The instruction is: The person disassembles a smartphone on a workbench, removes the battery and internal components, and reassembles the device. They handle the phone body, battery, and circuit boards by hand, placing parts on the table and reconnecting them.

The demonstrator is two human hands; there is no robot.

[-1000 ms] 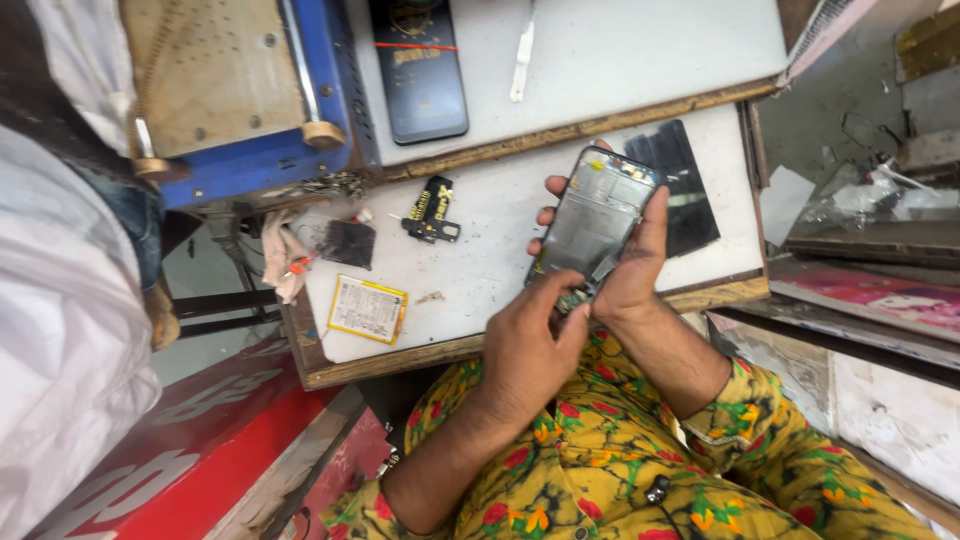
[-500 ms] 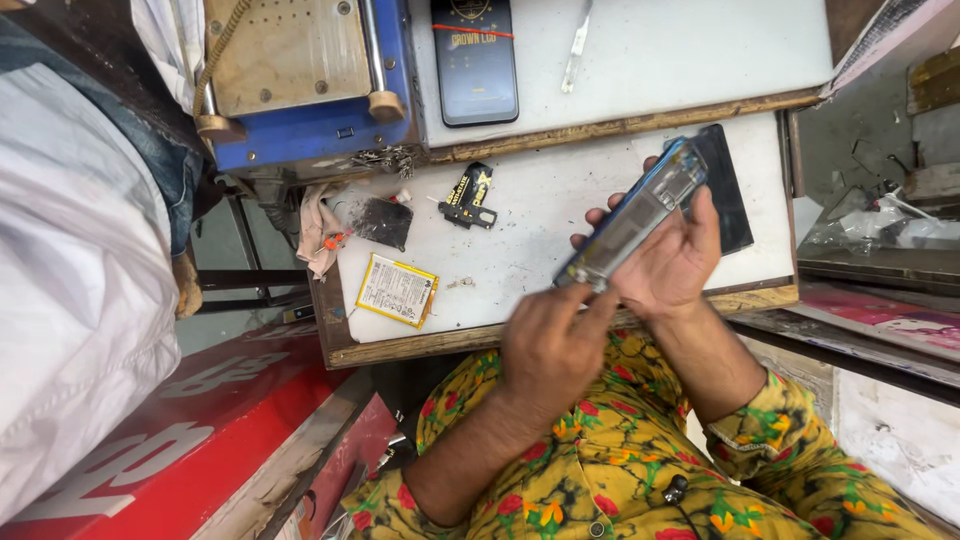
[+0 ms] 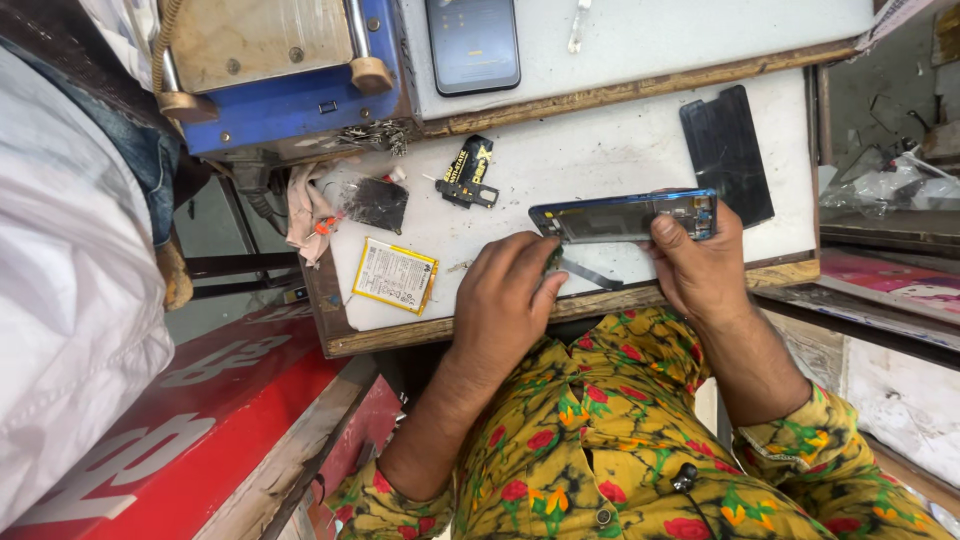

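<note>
**Opened phone held on edge over the worktop**

Your right hand [image 3: 700, 265] clamps the opened phone frame [image 3: 625, 217] by one end, edge-up just above the white worktop [image 3: 600, 150]. Your left hand [image 3: 505, 300] pinches a thin metal tool [image 3: 585, 272] at its lower edge. The frame is probably light, stiff and fragile; grip the side rails, not the exposed inside.

Bare counter [image 3: 600, 150] is lying open between the small black part [image 3: 468, 172] and the black glass panel [image 3: 727, 152]. Left of the hands, the flat battery [image 3: 395, 275] and crumpled wrapper [image 3: 372, 200] are crowding the way, and the blue machine [image 3: 290, 95] is blocking the far corner.
</note>
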